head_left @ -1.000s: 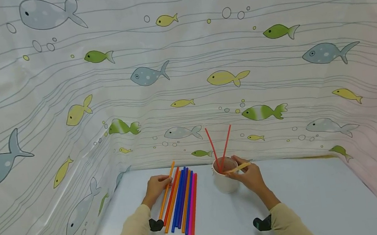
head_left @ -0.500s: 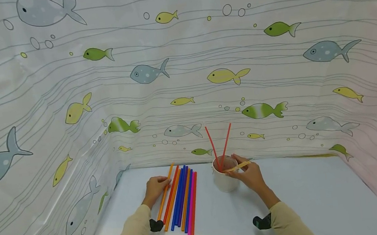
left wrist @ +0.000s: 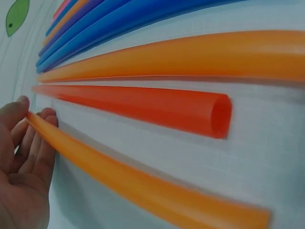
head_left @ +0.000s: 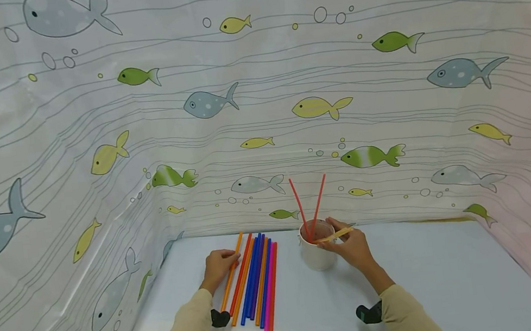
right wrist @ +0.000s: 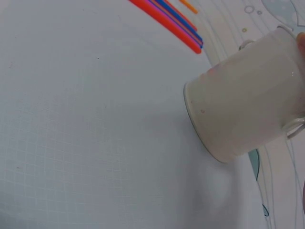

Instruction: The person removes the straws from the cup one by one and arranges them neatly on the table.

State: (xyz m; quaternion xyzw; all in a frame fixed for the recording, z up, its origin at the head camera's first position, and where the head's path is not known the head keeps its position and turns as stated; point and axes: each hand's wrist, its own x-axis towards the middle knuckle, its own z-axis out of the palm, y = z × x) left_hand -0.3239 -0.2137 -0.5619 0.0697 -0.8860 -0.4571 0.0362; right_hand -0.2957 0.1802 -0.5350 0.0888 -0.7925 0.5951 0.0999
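Note:
My left hand (head_left: 220, 266) pinches an orange straw (head_left: 230, 284) between thumb and fingers, at the left side of a row of straws. In the left wrist view this orange straw (left wrist: 143, 186) slants away from a red straw (left wrist: 143, 107) beside it. My right hand (head_left: 353, 248) holds a small white pail (head_left: 318, 256) at its right rim, by the pale wooden grip (head_left: 337, 235) of its handle. Two red straws (head_left: 318, 203) stand in the pail, leaning apart. The right wrist view shows the pail's side (right wrist: 243, 100), with only a sliver of fingers at the edge.
Several blue, orange, pink and red straws (head_left: 262, 286) lie side by side on the white table (head_left: 435, 277), left of the pail. A fish-patterned sheet (head_left: 257, 90) rises behind the table and along both sides.
The orange straw in my left hand has shifted slightly to the left and towards me, a little apart from the row. My right hand and the pail stay in place.

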